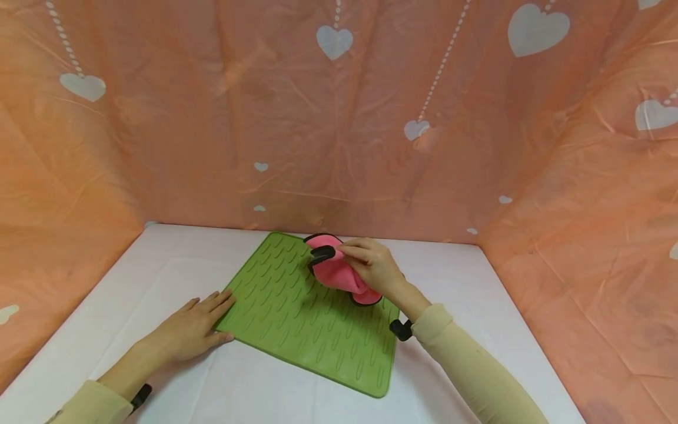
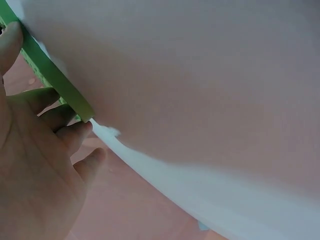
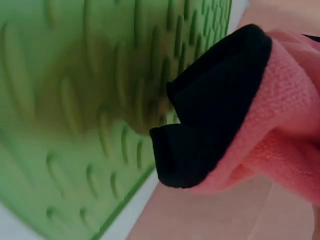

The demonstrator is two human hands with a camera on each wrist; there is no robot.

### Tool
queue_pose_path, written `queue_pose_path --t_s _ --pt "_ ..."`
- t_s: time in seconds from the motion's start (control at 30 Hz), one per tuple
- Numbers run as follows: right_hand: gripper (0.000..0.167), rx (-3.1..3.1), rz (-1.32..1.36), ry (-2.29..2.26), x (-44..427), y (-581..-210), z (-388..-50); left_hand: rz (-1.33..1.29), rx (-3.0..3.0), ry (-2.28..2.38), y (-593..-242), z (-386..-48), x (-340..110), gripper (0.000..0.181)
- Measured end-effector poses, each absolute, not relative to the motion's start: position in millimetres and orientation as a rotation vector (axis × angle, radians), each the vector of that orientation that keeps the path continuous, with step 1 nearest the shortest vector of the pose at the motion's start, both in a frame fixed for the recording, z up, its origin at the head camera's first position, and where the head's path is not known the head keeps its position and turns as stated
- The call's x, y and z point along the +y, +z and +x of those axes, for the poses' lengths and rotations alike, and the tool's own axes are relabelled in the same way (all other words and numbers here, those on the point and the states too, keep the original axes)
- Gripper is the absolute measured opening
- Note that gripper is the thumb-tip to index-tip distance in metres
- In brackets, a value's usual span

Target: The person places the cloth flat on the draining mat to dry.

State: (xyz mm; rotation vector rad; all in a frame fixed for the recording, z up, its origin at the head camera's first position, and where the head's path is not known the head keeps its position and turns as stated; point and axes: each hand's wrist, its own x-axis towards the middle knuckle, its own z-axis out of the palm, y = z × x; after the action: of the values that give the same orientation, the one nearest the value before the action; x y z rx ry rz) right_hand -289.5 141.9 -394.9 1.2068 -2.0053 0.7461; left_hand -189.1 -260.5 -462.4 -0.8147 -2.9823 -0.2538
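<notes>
A green ribbed mat (image 1: pixel 318 347) lies turned at an angle on the white table. My left hand (image 1: pixel 193 330) rests at its left corner, fingers spread over the surface and thumb along the front edge. In the left wrist view, the fingers of that hand (image 2: pixel 45 135) touch the mat's edge (image 2: pixel 55 75). Above the mat, my right hand (image 1: pixel 373 265) pinches a pink cloth with black trim (image 1: pixel 339 274), which hangs bunched and folded. The right wrist view shows the cloth (image 3: pixel 280 100) close over the ridges of the mat (image 3: pixel 30 150); the right fingers are hidden there.
White table surface (image 1: pixel 254 388) surrounds the mat. Orange sheeting with white hearts (image 1: pixel 339 147) stands behind the table and along both sides. A black wrist strap piece (image 1: pixel 401 330) shows beneath the right cuff.
</notes>
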Motion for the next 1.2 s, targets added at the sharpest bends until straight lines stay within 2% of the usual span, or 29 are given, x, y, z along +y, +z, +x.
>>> queue_pose_path --t_s 0.3,0.73,0.93,1.2 --pt "0.025 -2.232 1.418 0.671 112.3 -415.7 -275.9 -0.822 -2.996 -0.260 -460.1 -190.1 -259.0 0.078" --pt "0.021 -2.368 1.726 0.548 105.3 -439.4 -273.0 -0.833 -2.984 -0.254 -454.1 -191.1 -255.5 0.077" --pt "0.027 -2.531 1.671 0.557 104.4 -433.3 -270.8 -0.837 -3.010 -0.276 -452.1 -195.4 -257.5 0.079" --pt "0.037 -2.731 1.331 0.912 122.3 -418.4 -264.8 -0.850 -3.068 -0.448 -436.1 -215.9 -256.0 0.082"
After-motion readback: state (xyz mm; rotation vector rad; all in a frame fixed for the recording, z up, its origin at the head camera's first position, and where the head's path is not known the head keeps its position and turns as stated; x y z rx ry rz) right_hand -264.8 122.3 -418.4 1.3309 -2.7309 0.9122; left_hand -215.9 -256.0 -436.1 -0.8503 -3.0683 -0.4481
